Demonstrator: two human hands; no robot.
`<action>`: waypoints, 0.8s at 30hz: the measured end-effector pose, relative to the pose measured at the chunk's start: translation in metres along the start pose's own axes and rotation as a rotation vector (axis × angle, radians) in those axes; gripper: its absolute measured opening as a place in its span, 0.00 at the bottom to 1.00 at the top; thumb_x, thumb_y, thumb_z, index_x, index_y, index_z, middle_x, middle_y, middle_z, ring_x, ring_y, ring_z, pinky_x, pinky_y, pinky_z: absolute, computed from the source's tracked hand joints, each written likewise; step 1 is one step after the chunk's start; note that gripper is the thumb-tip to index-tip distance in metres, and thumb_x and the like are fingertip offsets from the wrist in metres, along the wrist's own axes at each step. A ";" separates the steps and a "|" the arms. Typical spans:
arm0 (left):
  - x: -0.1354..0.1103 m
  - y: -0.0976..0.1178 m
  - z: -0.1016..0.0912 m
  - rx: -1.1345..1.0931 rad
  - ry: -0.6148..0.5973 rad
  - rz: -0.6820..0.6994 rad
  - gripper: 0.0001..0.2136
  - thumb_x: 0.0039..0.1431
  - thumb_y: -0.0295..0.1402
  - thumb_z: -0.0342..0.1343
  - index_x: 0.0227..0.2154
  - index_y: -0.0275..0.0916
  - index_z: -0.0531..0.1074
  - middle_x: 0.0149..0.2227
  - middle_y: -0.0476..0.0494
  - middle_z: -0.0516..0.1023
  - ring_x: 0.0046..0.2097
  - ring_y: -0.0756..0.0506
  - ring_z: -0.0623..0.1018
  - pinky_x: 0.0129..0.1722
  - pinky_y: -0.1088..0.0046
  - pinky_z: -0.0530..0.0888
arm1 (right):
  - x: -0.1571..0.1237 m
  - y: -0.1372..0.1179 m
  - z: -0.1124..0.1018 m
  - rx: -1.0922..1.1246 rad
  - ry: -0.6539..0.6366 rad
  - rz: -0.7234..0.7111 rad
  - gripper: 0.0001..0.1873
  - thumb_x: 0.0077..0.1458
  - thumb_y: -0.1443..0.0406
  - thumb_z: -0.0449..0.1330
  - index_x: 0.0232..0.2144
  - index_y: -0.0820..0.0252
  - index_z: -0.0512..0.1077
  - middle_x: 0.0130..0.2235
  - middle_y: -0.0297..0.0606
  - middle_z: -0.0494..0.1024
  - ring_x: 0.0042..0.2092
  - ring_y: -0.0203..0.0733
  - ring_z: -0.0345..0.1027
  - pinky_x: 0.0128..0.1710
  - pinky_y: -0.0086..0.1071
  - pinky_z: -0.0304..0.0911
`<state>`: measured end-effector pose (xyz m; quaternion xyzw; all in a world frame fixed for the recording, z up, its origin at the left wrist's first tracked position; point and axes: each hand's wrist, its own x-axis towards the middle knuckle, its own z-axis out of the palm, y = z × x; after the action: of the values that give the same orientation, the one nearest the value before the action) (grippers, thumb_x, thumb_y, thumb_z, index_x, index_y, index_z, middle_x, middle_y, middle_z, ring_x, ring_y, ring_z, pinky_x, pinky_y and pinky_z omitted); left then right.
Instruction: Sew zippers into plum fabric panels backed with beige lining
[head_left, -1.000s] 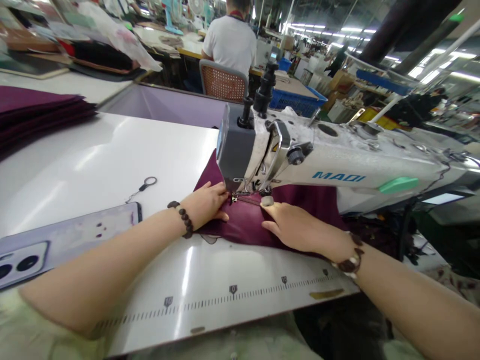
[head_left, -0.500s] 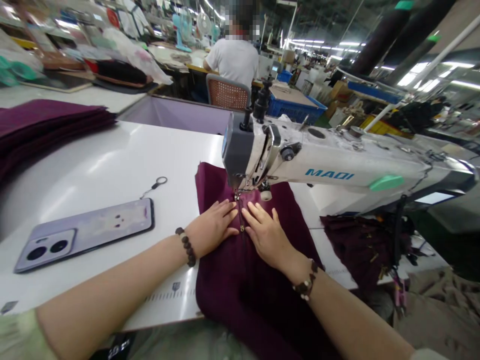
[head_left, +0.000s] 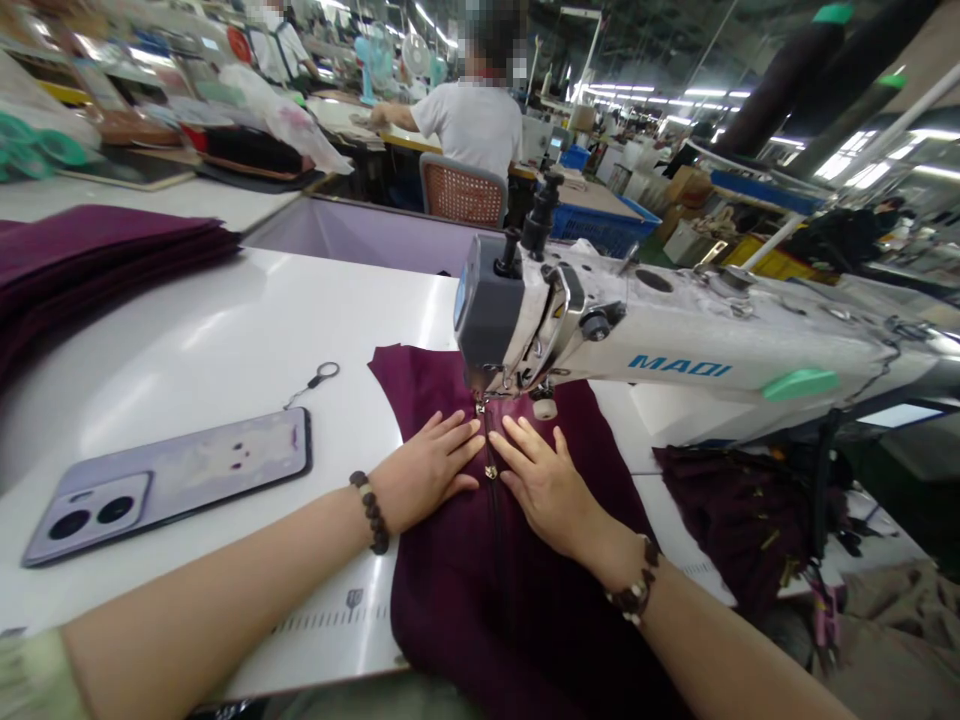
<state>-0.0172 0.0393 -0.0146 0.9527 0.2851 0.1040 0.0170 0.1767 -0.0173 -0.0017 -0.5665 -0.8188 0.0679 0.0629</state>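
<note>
A dark maroon fabric piece (head_left: 450, 560) lies on the white table and runs under the needle area of a sewing machine (head_left: 675, 320). A zipper (head_left: 493, 505) with a small metal pull (head_left: 490, 472) runs along the cloth, towards the presser foot (head_left: 481, 408). Flat on the fabric to the left of the zipper rests my left hand (head_left: 427, 465), fingers stretched out. My right hand (head_left: 551, 490) lies on the other side, its fingers spread and pressed on the cloth. Neither hand grips anything.
A phone (head_left: 180, 480) with a ring strap lies on the table at left. Behind it is a stack of maroon fabric (head_left: 105, 255). More maroon pieces with zippers (head_left: 742, 520) hang at right, near pink-handled snips (head_left: 826, 615). A person (head_left: 476, 130) sits ahead, facing away.
The fabric has fed further under the machine, its far left corner now sticking out more. Both hands stay flat beside the zipper. The view has shifted slightly. The seated person's left arm now reaches out.
</note>
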 end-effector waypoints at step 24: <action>0.011 -0.006 -0.003 -0.034 -0.018 -0.026 0.18 0.58 0.35 0.52 0.50 0.34 0.64 0.49 0.38 0.69 0.57 0.38 0.63 0.55 0.55 0.61 | 0.012 0.006 0.000 0.015 0.027 -0.011 0.23 0.59 0.66 0.44 0.57 0.55 0.54 0.60 0.42 0.54 0.61 0.45 0.44 0.57 0.57 0.40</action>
<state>-0.0127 0.0503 -0.0101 0.9494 0.2953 0.1003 0.0370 0.1781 -0.0037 -0.0023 -0.5623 -0.8206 0.0660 0.0784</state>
